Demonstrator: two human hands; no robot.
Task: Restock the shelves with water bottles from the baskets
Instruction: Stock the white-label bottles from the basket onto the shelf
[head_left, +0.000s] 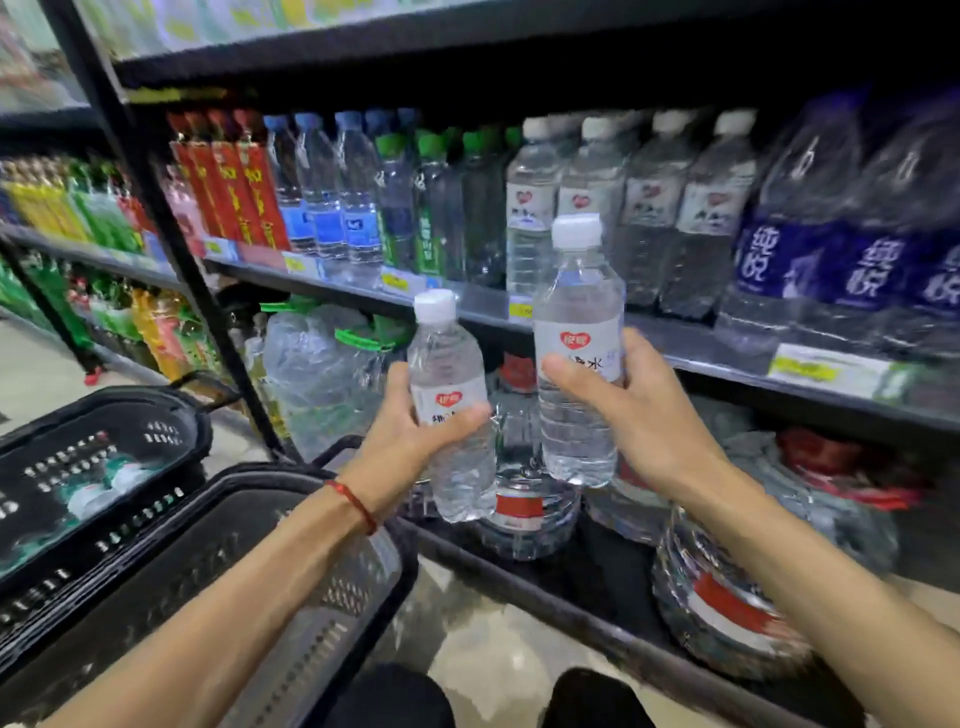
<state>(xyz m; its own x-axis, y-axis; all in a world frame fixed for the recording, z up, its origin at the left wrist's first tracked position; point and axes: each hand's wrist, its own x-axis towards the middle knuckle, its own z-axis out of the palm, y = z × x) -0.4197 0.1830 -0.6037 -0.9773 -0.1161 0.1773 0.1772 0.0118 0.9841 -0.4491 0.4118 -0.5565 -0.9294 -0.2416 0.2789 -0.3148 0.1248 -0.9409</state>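
The person is facing the shelf (701, 349) and holding one bottle in each hand. The left hand (410, 441) is curling fingers and thumb round the label of the left bottle (447, 358), which is tilting slightly. The right hand (644, 415) is gripping the right bottle (579, 291) at mid-body, upright and higher, its cap above the shelf edge. Gripping that low is leaving the tops free to slide in, I'd judge. Both bottles are hovering in front of the white-capped row (654, 208) with the same heart label, likely their destination. The near basket (311, 623) is sitting under the left forearm, and the far basket (104, 415) is lying beyond it.
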